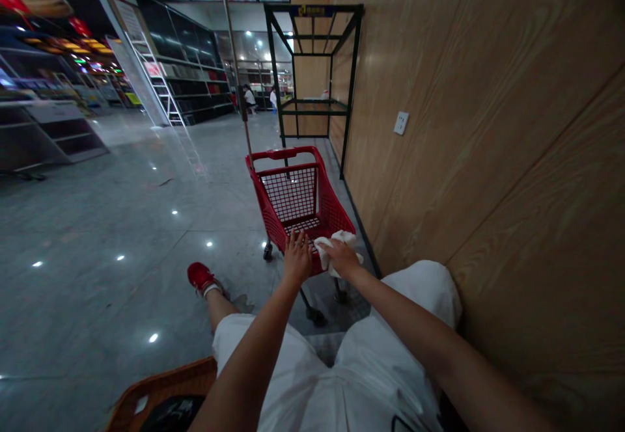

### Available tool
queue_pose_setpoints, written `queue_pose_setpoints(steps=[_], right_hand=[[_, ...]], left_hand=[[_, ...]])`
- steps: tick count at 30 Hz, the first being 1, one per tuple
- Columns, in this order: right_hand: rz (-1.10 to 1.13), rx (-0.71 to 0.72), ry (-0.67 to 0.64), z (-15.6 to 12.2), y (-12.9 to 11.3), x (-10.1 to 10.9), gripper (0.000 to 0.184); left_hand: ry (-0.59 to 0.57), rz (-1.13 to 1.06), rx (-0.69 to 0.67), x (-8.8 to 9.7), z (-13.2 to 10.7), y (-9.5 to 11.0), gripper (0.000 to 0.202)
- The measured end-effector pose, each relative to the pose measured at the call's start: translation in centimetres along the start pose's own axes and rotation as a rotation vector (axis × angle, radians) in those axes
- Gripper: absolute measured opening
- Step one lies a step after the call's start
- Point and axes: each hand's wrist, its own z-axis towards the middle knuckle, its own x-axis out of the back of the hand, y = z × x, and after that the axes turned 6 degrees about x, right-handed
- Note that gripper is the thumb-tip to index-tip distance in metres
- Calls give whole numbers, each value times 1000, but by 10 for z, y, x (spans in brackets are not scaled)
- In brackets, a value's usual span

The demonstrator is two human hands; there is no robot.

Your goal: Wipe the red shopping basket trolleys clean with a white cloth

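A small red shopping cart (pixel 336 205) with a grid-patterned basket stands on wheels in front of me, between my legs and the wall. My left hand (pixel 297 256) lies on the cart's near rim, its fingers stretched out and holding nothing. At the near right corner of the basket, my right hand (pixel 343 257) is closed on a crumpled white cloth (pixel 344 237) pressed against the rim. A tall thin pole (pixel 229 28) rises from the left end of the cart's handle.
A wood-panelled wall (pixel 488 126) with a socket (pixel 401 123) runs along my right. Behind the cart stands a black metal frame (pixel 315 112). An orange basket (pixel 131 406) holding something dark sits at my lower left. Shelves (pixel 195 87), a ladder (pixel 163 87) and a crouching person (pixel 249 97) are farther back.
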Motion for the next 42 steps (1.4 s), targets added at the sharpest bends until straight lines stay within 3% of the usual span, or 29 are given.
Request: queue_pose_setpoints(steps=[3, 7, 11, 15, 18, 21, 23, 26, 28, 31, 33, 36, 38, 40, 42], right_hand=[[17, 42, 5, 4, -19, -6, 38], [20, -66, 29, 2, -6, -3, 25], [3, -188, 80, -3, 2, -2, 33], [127, -39, -43, -2, -8, 1, 41], [224, -62, -26, 3, -5, 26, 32], [128, -118, 255, 6, -3, 72, 14], [32, -55, 385, 6, -10, 104, 17], [-39, 58, 393, 7, -31, 136, 21], [-53, 104, 367, 9, -41, 145, 20], [-26, 175, 325, 12, -41, 138, 13], [19, 244, 261, 15, -33, 122, 15], [65, 253, 115, 17, -18, 82, 60], [54, 183, 7, 16, -10, 51, 79], [35, 140, -94, 13, -1, 26, 73], [26, 148, -148, 9, 13, 13, 53]], left_hand=[[-4, -10, -21, 2, -1, -5, 43], [-13, -51, -45, 5, -3, -11, 47], [-27, -108, -15, 7, -3, -5, 55], [-44, -111, -37, 12, -3, 1, 46], [-50, -98, -53, 16, -4, 3, 36], [-50, -96, -51, 19, -6, 4, 34], [-53, -94, -50, 21, -6, 5, 33], [-55, -95, -51, 21, -6, 6, 33], [-55, -97, -53, 20, -6, 5, 33], [-56, -93, -56, 18, -6, 4, 32], [-54, -85, -58, 18, -7, 4, 32], [-50, -84, -50, 16, -6, 5, 34], [-37, -95, -38, 15, -6, 5, 37], [-23, -102, -48, 13, -7, 1, 38], [-26, -105, -94, 11, -9, -7, 39]])
